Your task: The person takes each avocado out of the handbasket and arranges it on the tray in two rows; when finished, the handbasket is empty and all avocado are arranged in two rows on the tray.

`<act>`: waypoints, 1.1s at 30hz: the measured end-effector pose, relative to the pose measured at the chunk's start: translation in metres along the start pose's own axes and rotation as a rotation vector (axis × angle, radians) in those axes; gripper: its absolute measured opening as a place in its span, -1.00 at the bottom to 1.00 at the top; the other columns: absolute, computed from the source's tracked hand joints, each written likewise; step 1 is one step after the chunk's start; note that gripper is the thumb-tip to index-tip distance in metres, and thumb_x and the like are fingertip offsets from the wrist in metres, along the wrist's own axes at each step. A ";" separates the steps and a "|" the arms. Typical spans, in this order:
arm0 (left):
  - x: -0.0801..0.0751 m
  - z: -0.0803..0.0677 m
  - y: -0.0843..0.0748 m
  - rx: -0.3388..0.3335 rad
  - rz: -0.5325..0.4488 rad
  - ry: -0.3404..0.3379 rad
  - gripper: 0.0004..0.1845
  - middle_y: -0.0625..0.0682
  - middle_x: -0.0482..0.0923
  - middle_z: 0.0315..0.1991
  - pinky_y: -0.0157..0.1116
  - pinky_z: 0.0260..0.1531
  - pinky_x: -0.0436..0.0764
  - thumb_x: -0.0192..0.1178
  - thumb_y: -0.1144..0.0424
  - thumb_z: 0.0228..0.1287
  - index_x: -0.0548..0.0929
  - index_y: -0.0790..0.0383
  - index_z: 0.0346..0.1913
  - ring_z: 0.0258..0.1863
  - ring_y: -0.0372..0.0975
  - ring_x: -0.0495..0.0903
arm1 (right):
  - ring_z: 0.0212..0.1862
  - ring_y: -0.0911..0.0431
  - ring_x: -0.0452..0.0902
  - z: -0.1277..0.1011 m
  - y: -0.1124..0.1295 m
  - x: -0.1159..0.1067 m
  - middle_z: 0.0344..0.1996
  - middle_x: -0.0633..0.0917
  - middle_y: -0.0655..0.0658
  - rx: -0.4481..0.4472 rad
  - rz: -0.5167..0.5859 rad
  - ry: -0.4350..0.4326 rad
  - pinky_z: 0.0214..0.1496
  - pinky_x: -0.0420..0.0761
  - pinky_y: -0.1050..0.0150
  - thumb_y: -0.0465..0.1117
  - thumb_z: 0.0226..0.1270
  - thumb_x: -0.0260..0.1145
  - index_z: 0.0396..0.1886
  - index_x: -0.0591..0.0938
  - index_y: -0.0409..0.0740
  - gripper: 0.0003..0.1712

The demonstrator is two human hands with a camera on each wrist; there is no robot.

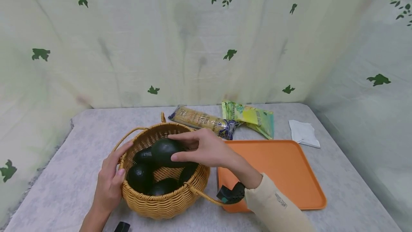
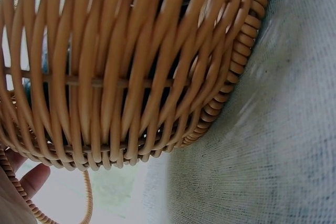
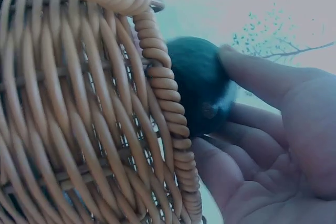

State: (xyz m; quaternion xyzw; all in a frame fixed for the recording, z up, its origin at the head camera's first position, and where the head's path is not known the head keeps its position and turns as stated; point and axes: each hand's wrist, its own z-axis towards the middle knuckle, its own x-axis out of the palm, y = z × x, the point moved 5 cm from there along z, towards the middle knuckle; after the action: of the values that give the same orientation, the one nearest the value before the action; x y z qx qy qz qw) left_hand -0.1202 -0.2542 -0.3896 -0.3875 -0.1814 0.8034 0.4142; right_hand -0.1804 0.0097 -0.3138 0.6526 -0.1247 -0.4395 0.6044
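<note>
Basket [image 1: 164, 196] in the lower middle of the head frame holds several dark avocados, and we see our right hand [image 1: 206, 149] clamped on the top avocado [image 1: 165, 152], thumb below and fingers curled over it. That avocado sits just above the rim, directly under the palm, its long axis running left to right across the frame. The right wrist view shows the same fruit [image 3: 199, 90] pinched beside the woven rim. Our right forearm comes in from the lower right, wrist bent down over the basket. Our left hand [image 1: 111, 180] rests against the basket's left wall, fingers curved round the rim, gripping it. To the right lies an orange tray [image 1: 289, 174], touching nothing we hold. Beyond it sit a pack of crackers [image 1: 202, 121], a green packet [image 1: 254, 117] and a white cloth [image 1: 304, 133]
</note>
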 end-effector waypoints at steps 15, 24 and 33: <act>0.000 0.001 0.001 0.048 -0.003 -0.018 -0.37 -0.01 0.48 0.43 -0.42 0.32 0.09 -0.17 0.34 0.34 0.45 0.22 0.47 0.40 -0.40 0.33 | 0.20 0.27 0.65 -0.024 -0.005 -0.020 0.26 0.67 0.12 -0.002 0.073 -0.136 0.13 0.65 0.26 -0.06 0.32 0.49 0.38 0.60 0.19 -0.38; 0.000 0.001 -0.001 0.012 -0.007 -0.007 -0.37 -0.01 0.46 0.44 -0.41 0.35 0.06 -0.17 0.33 0.35 0.44 0.19 0.49 0.42 -0.39 0.31 | 0.21 0.22 0.65 -0.039 -0.007 -0.032 0.26 0.67 0.11 0.036 0.092 -0.193 0.15 0.65 0.18 -0.07 0.33 0.48 0.39 0.60 0.22 -0.38; 0.000 0.001 0.000 0.018 -0.011 -0.011 -0.37 -0.02 0.47 0.44 -0.41 0.34 0.06 -0.17 0.33 0.34 0.44 0.20 0.49 0.42 -0.39 0.31 | 0.21 0.13 0.67 -0.054 -0.015 -0.043 0.27 0.67 0.01 0.051 0.111 -0.259 0.12 0.67 0.16 -0.07 0.33 0.48 0.42 0.57 0.12 -0.35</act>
State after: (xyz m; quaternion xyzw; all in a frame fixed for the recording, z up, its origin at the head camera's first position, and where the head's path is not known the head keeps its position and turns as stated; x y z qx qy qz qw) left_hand -0.1206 -0.2542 -0.3885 -0.3785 -0.1787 0.8046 0.4212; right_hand -0.1719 0.0802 -0.3154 0.5978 -0.2487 -0.4826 0.5898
